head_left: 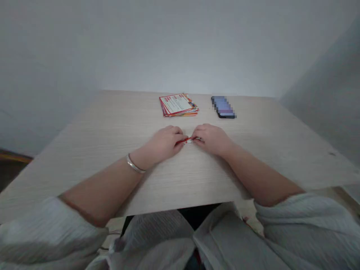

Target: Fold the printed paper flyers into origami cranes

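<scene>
Both my hands rest on the light wooden table (98, 135) near its middle, knuckles up. My left hand (165, 143) and my right hand (211, 138) are each closed in a pinch on one end of a small red and white piece (189, 140), which looks like a folded card or paper stretched between the fingertips. A silver bangle (134, 165) circles my left wrist. Beyond my hands lies a stack of red-bordered cards (178, 104).
A dark phone (223, 107) lies flat to the right of the card stack, near the table's far edge. Plain grey walls stand behind and to the right. My grey sleeves and lap fill the bottom of the view.
</scene>
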### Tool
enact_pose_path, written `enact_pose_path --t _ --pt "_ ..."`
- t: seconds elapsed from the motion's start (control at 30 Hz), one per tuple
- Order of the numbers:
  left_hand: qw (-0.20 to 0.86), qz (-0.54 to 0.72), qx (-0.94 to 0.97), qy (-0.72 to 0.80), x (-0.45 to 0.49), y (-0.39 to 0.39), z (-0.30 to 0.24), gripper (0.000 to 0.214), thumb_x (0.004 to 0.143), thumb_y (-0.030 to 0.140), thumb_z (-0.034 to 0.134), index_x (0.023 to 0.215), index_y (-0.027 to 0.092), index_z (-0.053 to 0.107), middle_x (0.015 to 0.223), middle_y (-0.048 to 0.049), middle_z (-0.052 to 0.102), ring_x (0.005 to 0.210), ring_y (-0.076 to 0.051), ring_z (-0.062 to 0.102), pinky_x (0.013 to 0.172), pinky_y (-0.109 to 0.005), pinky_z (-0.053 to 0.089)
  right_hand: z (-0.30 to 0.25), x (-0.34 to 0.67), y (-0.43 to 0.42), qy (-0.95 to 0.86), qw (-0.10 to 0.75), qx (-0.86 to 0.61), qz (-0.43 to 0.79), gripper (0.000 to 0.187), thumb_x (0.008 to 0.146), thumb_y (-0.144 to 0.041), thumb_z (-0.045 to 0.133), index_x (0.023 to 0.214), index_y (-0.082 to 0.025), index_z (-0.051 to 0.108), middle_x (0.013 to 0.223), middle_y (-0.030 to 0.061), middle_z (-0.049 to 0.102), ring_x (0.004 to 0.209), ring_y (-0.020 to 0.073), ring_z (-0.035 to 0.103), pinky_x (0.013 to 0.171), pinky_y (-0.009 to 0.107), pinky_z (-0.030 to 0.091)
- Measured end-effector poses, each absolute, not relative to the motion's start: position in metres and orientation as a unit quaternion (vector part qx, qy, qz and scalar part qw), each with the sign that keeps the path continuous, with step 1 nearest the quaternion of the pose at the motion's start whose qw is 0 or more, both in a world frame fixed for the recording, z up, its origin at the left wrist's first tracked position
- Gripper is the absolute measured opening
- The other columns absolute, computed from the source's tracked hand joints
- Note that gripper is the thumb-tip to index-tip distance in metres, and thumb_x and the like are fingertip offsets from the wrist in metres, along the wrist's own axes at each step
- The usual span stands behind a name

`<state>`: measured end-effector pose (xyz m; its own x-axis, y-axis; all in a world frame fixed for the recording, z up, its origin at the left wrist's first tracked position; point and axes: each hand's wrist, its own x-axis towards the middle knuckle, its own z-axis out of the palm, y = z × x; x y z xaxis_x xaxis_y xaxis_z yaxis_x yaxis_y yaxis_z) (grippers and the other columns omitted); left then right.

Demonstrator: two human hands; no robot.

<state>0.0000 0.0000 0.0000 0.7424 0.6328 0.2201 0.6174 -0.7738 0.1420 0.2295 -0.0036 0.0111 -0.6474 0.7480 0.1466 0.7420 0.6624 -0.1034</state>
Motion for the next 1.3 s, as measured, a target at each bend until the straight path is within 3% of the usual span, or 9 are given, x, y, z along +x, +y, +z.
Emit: enact_pose_path --t 0.2,0.4,0.6,0.93,1.3 --pt "0.029 0.123 0.935 0.332 -0.002 -0.002 0.002 0.032 0.103 0.024 0.054 0.117 0.013 0.080 0.116 -0.0143 0.075 0.107 -0.029 0.067 0.101 -0.046 0.055 0.007 0.235 -0.001 -0.909 0.109 -0.401 0.020 0.020 0.098 -0.022 0.063 0.108 -0.018 0.079 0.118 0.0104 0.077 0.113 0.0266 0.067 0.099 0.038 0.051" --pt "0.030 0.116 0.931 0.344 0.000 0.000 0.003 0.034 0.104 0.022 0.050 0.117 0.012 0.080 0.117 -0.0151 0.075 0.107 -0.029 0.068 0.102 -0.047 0.055 0.012 0.234 -0.003 -0.906 0.096 -0.410 0.030 0.023 0.098 -0.019 0.059 0.109 -0.017 0.079 0.115 0.0104 0.078 0.110 0.0262 0.069 0.096 0.038 0.050" --pt "0.045 0.127 0.921 0.366 0.001 0.001 0.001 0.033 0.101 0.017 0.051 0.118 0.011 0.079 0.112 -0.0157 0.075 0.107 -0.029 0.068 0.102 -0.048 0.055 0.006 0.225 -0.002 -0.887 0.135 -0.442 0.022 0.020 0.096 -0.017 0.057 0.103 -0.016 0.076 0.108 0.0124 0.077 0.104 0.0257 0.067 0.091 0.036 0.049" --pt "0.023 0.124 0.906 0.404 0.010 -0.003 0.002 0.028 0.098 0.017 0.053 0.115 0.011 0.075 0.110 -0.0151 0.075 0.107 -0.029 0.067 0.100 -0.047 0.055 -0.001 0.220 0.005 -0.867 0.164 -0.466 0.064 0.023 0.097 -0.015 0.054 0.104 -0.012 0.075 0.105 0.0149 0.076 0.102 0.0256 0.066 0.097 0.038 0.048" --pt "0.042 0.144 0.895 0.419 0.009 -0.001 0.000 0.021 0.096 0.019 0.055 0.099 0.011 0.074 0.106 -0.0154 0.073 0.103 -0.029 0.065 0.097 -0.045 0.054 -0.003 0.222 0.004 -0.876 0.173 -0.445 0.063 0.015 0.093 -0.017 0.062 0.101 -0.014 0.074 0.107 0.0140 0.075 0.103 0.0263 0.066 0.097 0.038 0.047"
